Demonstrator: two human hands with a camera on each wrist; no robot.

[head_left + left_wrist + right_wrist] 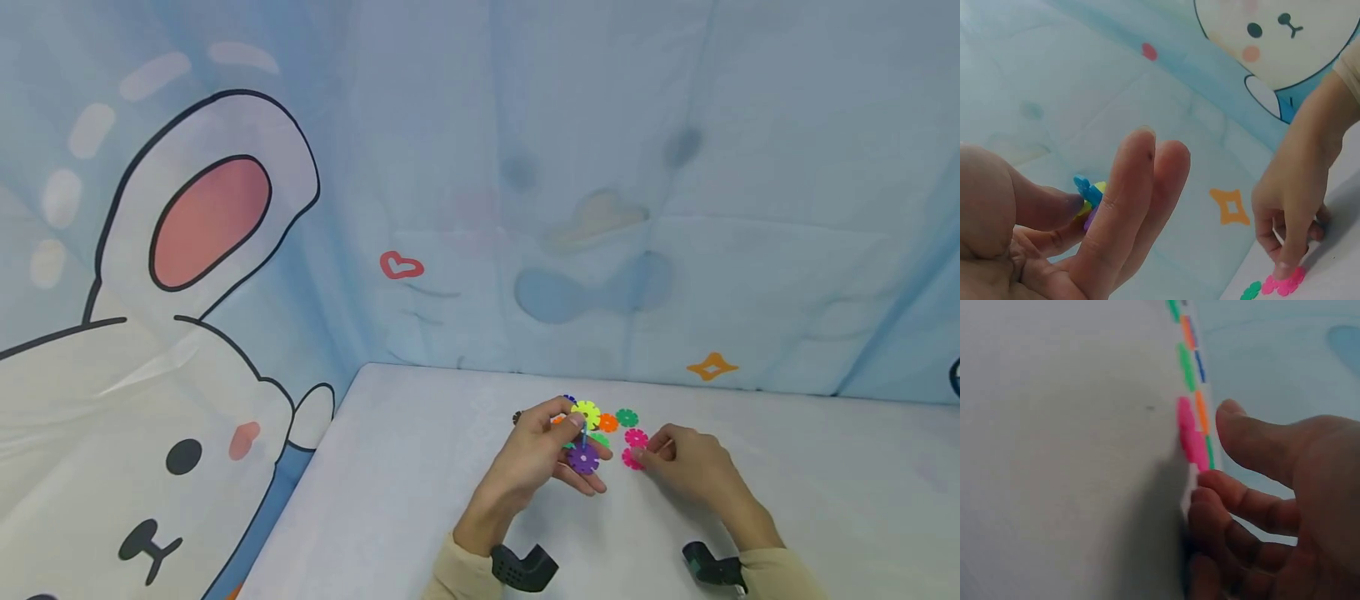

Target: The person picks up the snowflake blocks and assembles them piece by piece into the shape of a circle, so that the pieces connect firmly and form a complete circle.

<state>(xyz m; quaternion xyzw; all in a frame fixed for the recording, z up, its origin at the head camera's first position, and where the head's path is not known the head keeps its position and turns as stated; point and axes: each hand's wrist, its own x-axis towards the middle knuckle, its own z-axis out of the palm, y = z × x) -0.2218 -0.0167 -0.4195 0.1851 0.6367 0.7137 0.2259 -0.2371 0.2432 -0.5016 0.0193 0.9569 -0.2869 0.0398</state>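
Note:
My left hand (536,446) pinches a joined cluster of notched plastic snowflake discs between thumb and fingers. In it a yellow disc (587,412), a blue disc (1088,189) seen nearly edge-on and a purple disc (583,458) show, partly covered by fingers in the left wrist view. The other fingers of this hand stick out past the cluster. Down at the table, my right hand (693,467) has its fingertips right at a pink disc (632,458), thumb and index finger apart in the right wrist view. A second pink disc (636,437) lies against the first.
On the white table (420,467), behind the hands, lie more discs: a dark green one (627,417), an orange one (608,422), a light green one (600,439) and a brown one (517,417). A blue printed curtain (465,183) hangs behind the table.

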